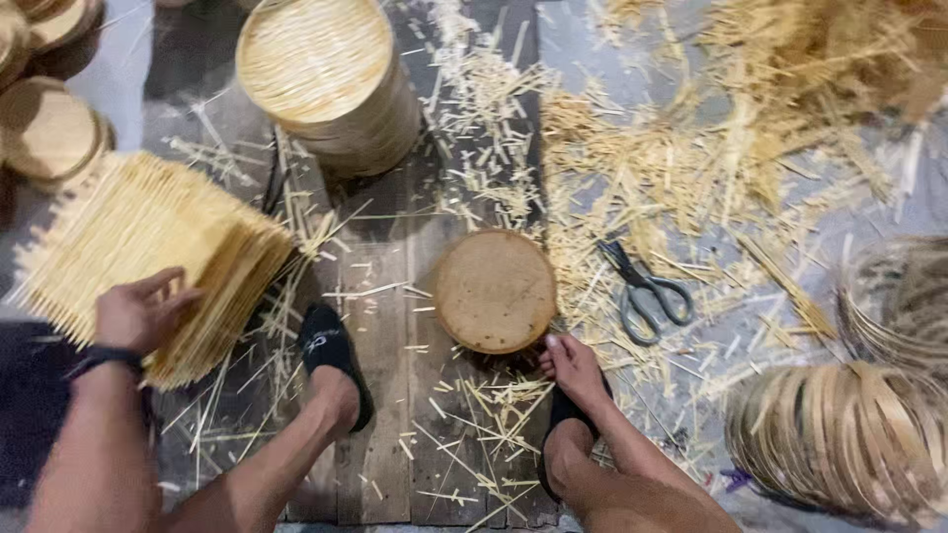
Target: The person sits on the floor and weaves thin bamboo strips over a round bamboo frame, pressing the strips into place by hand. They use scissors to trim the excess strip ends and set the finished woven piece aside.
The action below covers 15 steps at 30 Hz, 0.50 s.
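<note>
My left hand [143,311] rests on top of a stack of square woven bamboo mats [148,247] at the left, fingers spread over its near edge; a dark band sits on that wrist. My right hand [573,367] lies low by my right foot, fingertips touching the near edge of a round wooden disc [494,289] that sits on the dark floor boards. It holds nothing that I can see. My two feet in dark slippers [331,350] flank the boards.
A tall stack of round woven mats [331,74] stands at the back. Scissors [647,291] lie right of the disc among bamboo trimmings [691,168]. Coiled bamboo strip hoops [849,434] sit at right, more round pieces [44,128] at far left.
</note>
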{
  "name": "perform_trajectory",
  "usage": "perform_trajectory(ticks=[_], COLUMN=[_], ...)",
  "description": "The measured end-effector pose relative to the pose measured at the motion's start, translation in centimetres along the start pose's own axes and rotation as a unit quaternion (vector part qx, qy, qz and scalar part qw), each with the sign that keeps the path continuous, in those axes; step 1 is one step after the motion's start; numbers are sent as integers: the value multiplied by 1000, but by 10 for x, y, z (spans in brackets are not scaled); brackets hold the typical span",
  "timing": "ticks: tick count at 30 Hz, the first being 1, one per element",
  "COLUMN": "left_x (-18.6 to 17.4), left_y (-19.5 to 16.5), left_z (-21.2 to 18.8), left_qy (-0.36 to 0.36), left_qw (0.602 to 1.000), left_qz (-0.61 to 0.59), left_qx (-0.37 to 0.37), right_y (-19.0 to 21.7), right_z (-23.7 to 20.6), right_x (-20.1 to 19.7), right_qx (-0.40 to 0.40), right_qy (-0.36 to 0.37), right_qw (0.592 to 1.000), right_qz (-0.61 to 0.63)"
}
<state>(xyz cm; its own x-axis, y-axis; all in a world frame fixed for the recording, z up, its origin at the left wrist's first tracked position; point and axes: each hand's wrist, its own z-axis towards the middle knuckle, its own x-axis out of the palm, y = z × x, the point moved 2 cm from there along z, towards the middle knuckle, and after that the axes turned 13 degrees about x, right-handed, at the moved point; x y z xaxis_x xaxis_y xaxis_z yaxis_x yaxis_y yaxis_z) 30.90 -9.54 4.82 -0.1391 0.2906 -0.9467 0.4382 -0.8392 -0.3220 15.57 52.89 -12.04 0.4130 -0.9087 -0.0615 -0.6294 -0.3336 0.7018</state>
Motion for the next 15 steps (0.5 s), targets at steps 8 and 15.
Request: perform_trajectory(ticks=[8,15], left_x=[-22,39], left_y=[-45,-66], left_z=[-16,-10], left_qy=[12,-53], left_qw=[999,958], left_qz=[10,-282], left_qx=[34,-7], right_y=[0,-11], right_z=[-9,8], right_x=[-21,-18], right_qx=[-21,-40], right_qy=[13,16], right_qw=[999,999], right_qz=[28,3])
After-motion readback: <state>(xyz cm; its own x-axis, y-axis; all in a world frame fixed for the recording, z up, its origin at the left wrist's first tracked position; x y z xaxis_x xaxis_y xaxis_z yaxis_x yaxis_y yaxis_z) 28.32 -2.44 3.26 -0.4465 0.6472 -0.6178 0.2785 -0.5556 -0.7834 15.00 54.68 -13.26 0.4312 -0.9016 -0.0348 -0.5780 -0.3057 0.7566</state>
